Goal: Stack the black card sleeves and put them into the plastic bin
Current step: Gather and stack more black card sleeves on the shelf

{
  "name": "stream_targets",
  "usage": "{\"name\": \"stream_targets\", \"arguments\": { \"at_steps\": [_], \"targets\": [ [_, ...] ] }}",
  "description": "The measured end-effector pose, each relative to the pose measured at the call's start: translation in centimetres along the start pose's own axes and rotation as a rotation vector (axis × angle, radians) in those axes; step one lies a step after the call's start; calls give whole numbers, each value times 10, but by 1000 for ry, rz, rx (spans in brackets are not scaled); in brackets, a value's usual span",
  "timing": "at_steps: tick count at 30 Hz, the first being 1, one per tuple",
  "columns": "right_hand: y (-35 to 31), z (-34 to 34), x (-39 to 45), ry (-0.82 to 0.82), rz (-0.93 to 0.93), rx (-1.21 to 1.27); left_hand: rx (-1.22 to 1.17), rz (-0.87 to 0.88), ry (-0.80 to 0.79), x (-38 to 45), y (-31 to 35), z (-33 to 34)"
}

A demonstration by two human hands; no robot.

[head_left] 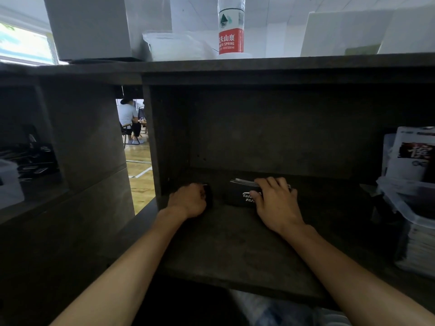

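A stack of black card sleeves [240, 195] with white lettering stands on the dark shelf [235, 250], deep in the compartment. My right hand [274, 201] grips the stack, fingers curled over its top edge and thumb across its lettered front. My left hand [189, 201] lies to the left of the stack with fingers curled round a small black object [208, 192]; most of that object is hidden. A clear plastic bin [404, 208] holding printed packs sits at the right edge of the shelf.
The compartment has dark walls at the left [153, 142] and back. A water bottle [231, 27], a white box [89, 27] and a clear container [174, 45] stand on the top board. Through a gap at the left a seated person [128, 118] is visible.
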State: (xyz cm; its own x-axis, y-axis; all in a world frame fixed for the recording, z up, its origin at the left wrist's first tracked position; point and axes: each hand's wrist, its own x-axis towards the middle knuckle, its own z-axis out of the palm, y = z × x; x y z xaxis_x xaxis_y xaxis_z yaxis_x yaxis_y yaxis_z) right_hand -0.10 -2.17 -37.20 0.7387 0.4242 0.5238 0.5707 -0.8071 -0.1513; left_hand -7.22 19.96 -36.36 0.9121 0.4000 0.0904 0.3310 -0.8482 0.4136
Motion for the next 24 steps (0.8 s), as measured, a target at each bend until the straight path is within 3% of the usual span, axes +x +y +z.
{"name": "stream_targets", "arguments": {
  "at_steps": [2, 6, 9, 12, 15, 19, 22, 24],
  "targets": [
    [-1, -1, 0, -8, 2, 2, -56, 57, -14, -4, -4, 0],
    [-2, -3, -1, -12, 7, -4, -85, -29, 308, -11, -15, -2],
    [-1, -4, -1, -21, 11, -3, 171, -197, 161, -12, -13, -7],
    [-2, -5, -2, -24, 18, 1, 135, -203, 72, -11, -13, -14],
    [-2, -5, -2, -21, 18, 3, -90, -182, 67, -12, -16, -16],
    [-3, -7, -3, -22, 27, -2, -518, -25, 439, -20, -27, -14],
    [-4, -7, -4, -27, 29, -5, -957, 94, 445, -27, -29, -17],
    [-5, -9, -4, -29, 32, -7, -982, 168, 468, -30, -25, -21]
  ]
}}
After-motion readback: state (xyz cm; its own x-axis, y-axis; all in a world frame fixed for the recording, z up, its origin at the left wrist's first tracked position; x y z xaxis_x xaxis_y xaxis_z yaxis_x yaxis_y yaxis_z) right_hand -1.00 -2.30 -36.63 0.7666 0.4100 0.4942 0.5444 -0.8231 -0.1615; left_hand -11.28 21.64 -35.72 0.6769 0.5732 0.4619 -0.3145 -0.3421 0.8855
